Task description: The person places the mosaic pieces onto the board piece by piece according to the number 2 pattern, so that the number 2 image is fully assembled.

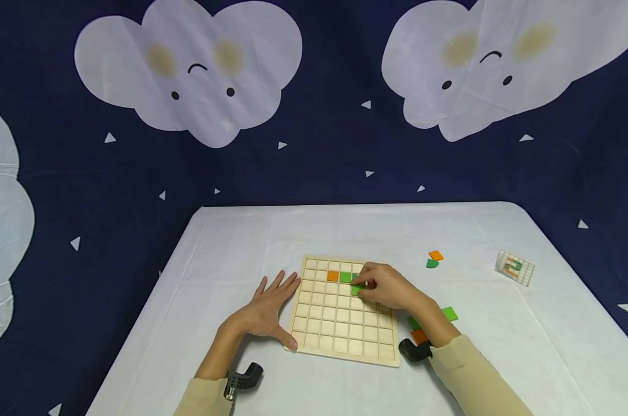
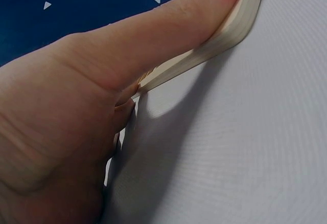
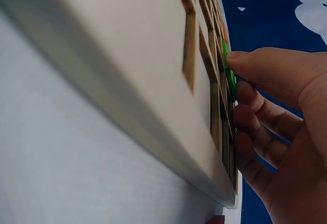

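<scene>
A wooden grid board (image 1: pixel 339 329) with square recesses lies on the white table. My left hand (image 1: pixel 262 315) is spread at its left side, fingertips by the edge and thumb on the near left corner. Between thumb and fingers, my right hand (image 1: pixel 389 286) pinches a green tile (image 3: pixel 228 66) over the upper right part of the grid. An orange tile (image 1: pixel 333 276) and another green tile (image 1: pixel 345 277) sit side by side in one row. To their right, a darker green piece (image 1: pixel 355 277) is partly covered by my right fingers.
Beyond the board's right side lie an orange tile (image 1: pixel 435 255) and a rounded green piece (image 1: pixel 431 263). A small white grid object (image 1: pixel 515 267) with coloured pieces stands at far right. Green tiles (image 1: pixel 449 314) and an orange-red piece (image 1: pixel 419 336) lie around my right forearm.
</scene>
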Action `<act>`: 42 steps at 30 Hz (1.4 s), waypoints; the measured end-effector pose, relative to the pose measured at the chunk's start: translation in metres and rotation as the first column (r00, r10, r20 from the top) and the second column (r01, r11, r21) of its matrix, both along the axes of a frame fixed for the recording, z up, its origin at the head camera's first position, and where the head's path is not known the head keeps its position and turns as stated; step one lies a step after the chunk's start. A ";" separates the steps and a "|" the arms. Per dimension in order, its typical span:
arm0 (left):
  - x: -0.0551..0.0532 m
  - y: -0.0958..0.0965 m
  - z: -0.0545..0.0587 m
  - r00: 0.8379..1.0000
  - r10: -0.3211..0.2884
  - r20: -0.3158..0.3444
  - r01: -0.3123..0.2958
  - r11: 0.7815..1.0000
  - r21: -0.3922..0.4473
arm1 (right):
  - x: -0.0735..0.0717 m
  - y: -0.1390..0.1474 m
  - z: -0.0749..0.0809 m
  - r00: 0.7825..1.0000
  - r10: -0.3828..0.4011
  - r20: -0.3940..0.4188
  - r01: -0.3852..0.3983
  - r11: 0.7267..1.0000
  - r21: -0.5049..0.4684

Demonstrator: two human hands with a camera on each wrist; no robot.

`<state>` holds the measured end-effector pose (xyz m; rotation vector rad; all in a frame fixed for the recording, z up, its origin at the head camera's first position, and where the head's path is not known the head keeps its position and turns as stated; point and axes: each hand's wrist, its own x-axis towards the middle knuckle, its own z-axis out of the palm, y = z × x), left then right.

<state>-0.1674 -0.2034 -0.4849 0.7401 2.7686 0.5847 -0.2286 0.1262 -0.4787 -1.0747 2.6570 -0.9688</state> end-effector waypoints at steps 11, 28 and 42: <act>-0.001 0.000 -0.001 1.000 0.011 0.007 -0.011 1.000 0.010 | 0.001 0.000 0.001 1.000 -0.008 0.019 0.008 1.000 -0.010; -0.001 0.000 -0.002 1.000 0.003 -0.002 -0.003 1.000 0.002 | 0.004 0.023 0.006 0.991 -0.125 0.039 0.126 0.992 -0.014; -0.001 0.000 0.000 1.000 -0.002 -0.007 0.002 1.000 -0.001 | 0.004 0.048 0.004 0.985 -0.162 0.060 0.165 0.985 -0.049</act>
